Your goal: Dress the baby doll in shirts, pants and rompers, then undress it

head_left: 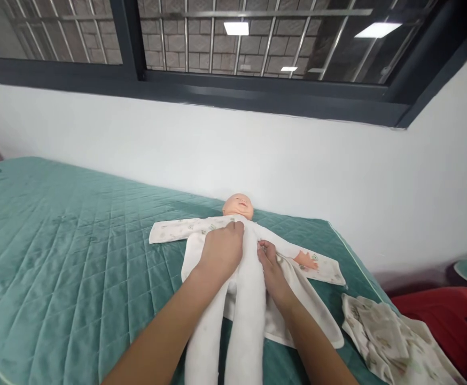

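A baby doll point(238, 206) lies on its back, head away from me, with long white cloth legs point(243, 321) stretched toward me. A white patterned baby shirt point(327, 267) is spread around it, both sleeves out to the sides and the front open. My left hand point(223, 248) is closed at the doll's chest, knuckles up, on the shirt's upper edge; its fingertips are partly hidden. Beside the doll's body on the right, my right hand point(270, 264) pinches the shirt's edge between thumb and fingers. An orange patch point(305, 260) shows near the right sleeve.
The doll lies on a green quilted bed cover point(89, 256). A crumpled patterned cloth point(394, 339) rests at the bed's right edge, near a red chair point(450, 315). Behind the bed stands a white wall point(137, 139) with a dark-framed window point(257, 93) above.
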A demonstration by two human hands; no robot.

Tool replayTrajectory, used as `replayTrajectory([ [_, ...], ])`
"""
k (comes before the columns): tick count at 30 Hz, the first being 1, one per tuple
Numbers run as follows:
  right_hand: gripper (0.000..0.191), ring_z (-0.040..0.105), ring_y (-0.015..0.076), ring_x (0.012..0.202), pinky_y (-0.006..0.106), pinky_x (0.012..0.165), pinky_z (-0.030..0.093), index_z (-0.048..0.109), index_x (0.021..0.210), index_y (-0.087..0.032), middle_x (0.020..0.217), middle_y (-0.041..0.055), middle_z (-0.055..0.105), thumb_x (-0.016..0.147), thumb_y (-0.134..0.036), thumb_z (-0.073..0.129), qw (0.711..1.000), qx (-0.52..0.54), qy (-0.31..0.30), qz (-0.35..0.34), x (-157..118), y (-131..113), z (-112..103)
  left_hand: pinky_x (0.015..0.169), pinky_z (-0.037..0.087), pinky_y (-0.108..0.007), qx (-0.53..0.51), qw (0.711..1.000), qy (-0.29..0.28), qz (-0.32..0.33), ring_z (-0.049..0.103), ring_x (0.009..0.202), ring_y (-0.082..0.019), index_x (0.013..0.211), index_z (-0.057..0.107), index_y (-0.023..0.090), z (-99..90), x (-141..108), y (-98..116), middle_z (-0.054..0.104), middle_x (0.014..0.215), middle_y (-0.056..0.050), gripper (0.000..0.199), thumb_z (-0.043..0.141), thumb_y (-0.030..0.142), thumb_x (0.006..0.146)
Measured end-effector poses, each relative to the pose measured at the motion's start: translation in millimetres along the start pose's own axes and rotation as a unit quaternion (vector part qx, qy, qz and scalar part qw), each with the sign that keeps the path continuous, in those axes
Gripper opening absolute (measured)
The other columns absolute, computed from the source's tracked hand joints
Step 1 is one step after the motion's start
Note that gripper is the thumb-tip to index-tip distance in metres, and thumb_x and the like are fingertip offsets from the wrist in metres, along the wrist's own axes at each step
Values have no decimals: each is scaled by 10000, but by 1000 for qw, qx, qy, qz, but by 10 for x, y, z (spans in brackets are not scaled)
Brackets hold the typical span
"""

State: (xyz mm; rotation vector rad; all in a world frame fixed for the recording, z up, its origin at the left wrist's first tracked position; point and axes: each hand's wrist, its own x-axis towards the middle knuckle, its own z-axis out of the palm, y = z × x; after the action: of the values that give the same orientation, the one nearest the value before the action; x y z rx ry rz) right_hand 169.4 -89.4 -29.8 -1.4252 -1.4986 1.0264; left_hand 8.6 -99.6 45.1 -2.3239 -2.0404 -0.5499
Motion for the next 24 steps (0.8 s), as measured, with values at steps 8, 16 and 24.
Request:
replayTrajectory([
  [8, 417, 544, 242, 1058, 400, 1006, 385, 508, 1073, -248, 1087, 46, 581, 864, -607, 465, 999, 12, 23, -29, -7, -17, -70, 643, 509, -337, -66, 988, 80, 113, 654, 782, -204, 1248, 513, 238, -58, -824, 222, 669, 1015, -43, 293, 385, 264, 985],
  [16, 418, 561, 227, 920, 380, 896, 412, 564, 1084, -247, 976, 27, 613, 868, -594, 475, 999, 15, 23, -26, 4, 55, -91, 1041, 457, -449, -166, 966, 196, -2, 479, 1252, -247, 1359, 452, 250, 159, -1468, -328, 512, 1344, -95, 422, 502, 254, 940],
  [24, 429, 554, 219, 899, 368, 880, 399, 593, 1074, -229, 938, 17, 613, 872, -591, 485, 998, 14, 21, -60, 17, 101, -103, 924, 504, -433, -143, 982, 125, 0, 540, 1082, -243, 1193, 607, 236, 164, -1331, -291, 581, 1162, -84, 289, 539, 310, 922],
])
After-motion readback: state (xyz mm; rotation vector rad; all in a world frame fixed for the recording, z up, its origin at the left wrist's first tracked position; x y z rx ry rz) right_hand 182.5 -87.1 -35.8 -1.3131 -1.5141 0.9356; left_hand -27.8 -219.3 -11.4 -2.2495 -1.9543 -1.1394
